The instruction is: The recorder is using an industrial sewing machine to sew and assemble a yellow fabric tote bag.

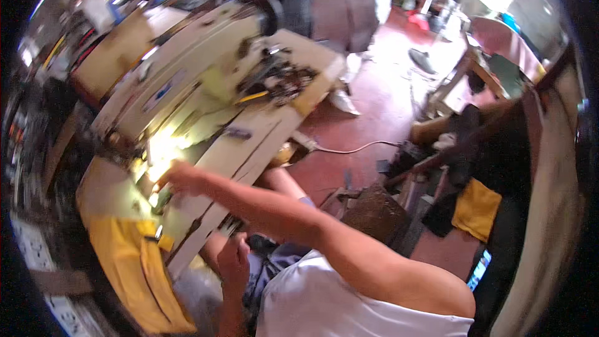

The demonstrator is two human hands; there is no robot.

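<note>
My right hand (181,178) is at the glaring needle end of the sewing machine (199,50), fingers bent; glare and blur hide that spot, so I cannot tell whether they pinch anything. If the needle there were driven while my fingertips stayed so close, I could get pricked, and the glare could make me misjudge the gap. My left hand (234,262) is curled on the near side of the machine, above my lap; whether it grips anything I cannot tell. The yellow cloth (128,262) lies nearer me than the machine's needle end, drooping off the table (265,134); its hanging weight could drag it down. Loose small parts (284,81) by the machine's far end could scatter if knocked. As for writing, the bluish marking (163,91) on the machine is too blurred to read.
</note>
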